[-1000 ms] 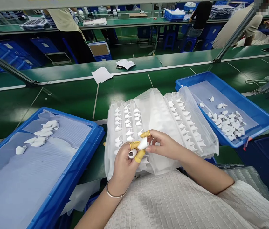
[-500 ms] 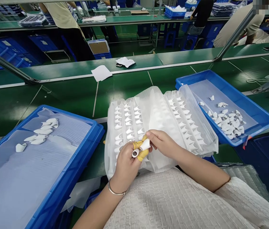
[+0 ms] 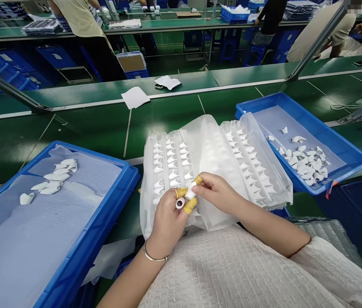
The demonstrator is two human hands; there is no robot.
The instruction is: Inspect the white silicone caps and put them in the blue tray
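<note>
Above the near edge of a padded white sheet, my left hand (image 3: 170, 214) is closed on a small white plastic piece (image 3: 190, 192), with yellow covers on its fingertips. A round white tube end with a dark hole (image 3: 180, 203) also shows in that hand; whether it belongs to the same piece I cannot tell. From the other side, my right hand (image 3: 217, 191) pinches the piece with its thumb and a yellow-covered finger. Beneath both hands lies the translucent white sheet (image 3: 211, 141), holding rows of similar white pieces (image 3: 173, 158).
At the left, a blue tray (image 3: 117, 171) lined with film holds several white pieces (image 3: 57, 176). Another blue tray (image 3: 299, 107) at the right has a pile of them. Paper (image 3: 135, 97) lies on the green bench (image 3: 94, 132). People work at benches beyond.
The white piece has turned in my fingers and shifted slightly left. My right thumb now lies across its near face, and the right finger's yellow cover has come into view.
</note>
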